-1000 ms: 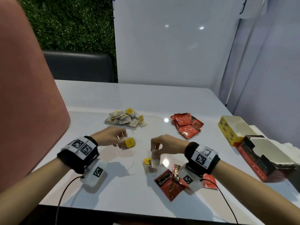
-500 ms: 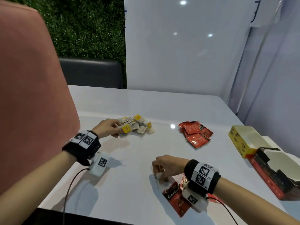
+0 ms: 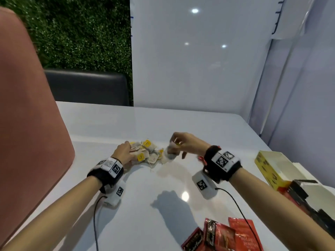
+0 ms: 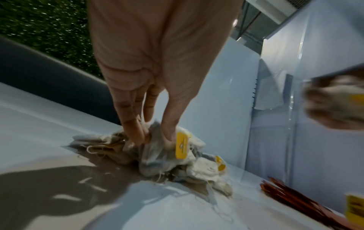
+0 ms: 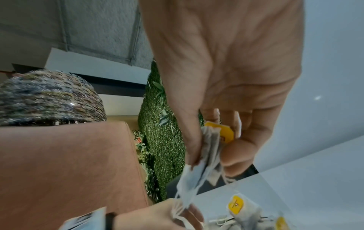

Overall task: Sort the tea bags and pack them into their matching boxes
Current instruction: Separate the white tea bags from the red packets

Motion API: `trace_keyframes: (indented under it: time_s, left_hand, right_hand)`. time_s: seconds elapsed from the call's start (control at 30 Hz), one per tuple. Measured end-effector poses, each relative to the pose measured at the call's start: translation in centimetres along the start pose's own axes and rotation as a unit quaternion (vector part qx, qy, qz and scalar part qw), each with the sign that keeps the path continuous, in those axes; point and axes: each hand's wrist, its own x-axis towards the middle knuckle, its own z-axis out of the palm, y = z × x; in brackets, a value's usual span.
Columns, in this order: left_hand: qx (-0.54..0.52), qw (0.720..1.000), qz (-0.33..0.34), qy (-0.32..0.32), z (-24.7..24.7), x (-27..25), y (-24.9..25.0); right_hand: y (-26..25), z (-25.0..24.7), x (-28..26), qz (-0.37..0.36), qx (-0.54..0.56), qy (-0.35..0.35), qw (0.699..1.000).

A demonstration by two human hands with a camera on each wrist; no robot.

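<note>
Pinching tea bags (image 5: 208, 149) in right hand (image 3: 183, 144), left hand (image 4: 155, 87) gripping pile (image 4: 177, 160)

The red sachets (image 3: 223, 236) at the near edge of the table (image 3: 181, 122) run off the bottom of the head view, their lettering too small to read. A black-and-red box (image 3: 308, 198) is cut by the right edge, and the print on the yellow box (image 3: 268, 167) beside it is illegible. From the left wrist, the right hand (image 4: 334, 105) is a blur cropped at the frame's side, and the left hand's fingertips (image 4: 135, 133) sink out of sight into the heap of tea bags (image 4: 167, 157). From the right wrist, the left hand (image 5: 157, 216) is cut off at the bottom edge.
</note>
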Motion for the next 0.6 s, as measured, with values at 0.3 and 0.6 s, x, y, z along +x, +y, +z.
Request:
trace_keyframes:
  time_s: [0.3,0.6]
  left_hand:
    - [0.019,0.990,0.139,0.007,-2.0,-9.4,0.6]
    - [0.085,0.937,0.239,-0.239,3.5,-19.0,6.9]
  right_hand:
    - [-2.7,5.0,10.0,0.062,-0.027,0.005,0.998]
    - [0.9,1.7,-5.5,0.119,-0.342,-0.071,0.929]
